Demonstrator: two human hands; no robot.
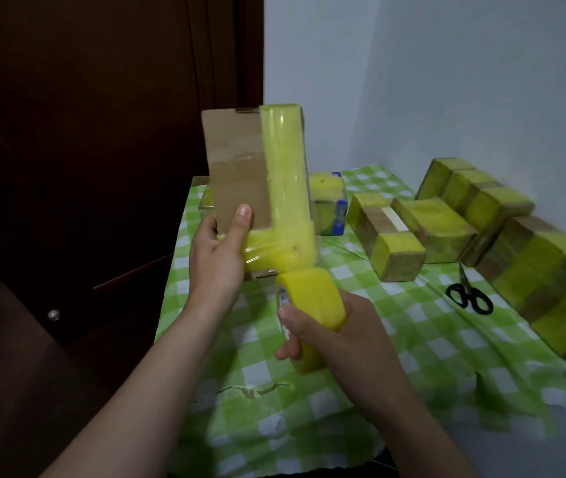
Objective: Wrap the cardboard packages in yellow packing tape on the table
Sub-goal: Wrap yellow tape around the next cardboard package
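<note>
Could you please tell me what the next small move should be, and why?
Probably carry the yellow packing tape roll in the right hand around the upright brown cardboard package gripped by the left hand: its tape is attached there and much cardboard is bare.

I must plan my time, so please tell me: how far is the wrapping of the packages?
Done: the packages at the right carry yellow tape. In hand: the left hand holds one package upright, partly taped; the right hand grips the tape roll, joined to it. Left: its bare cardboard face, then probably a cut with the scissors.
</note>
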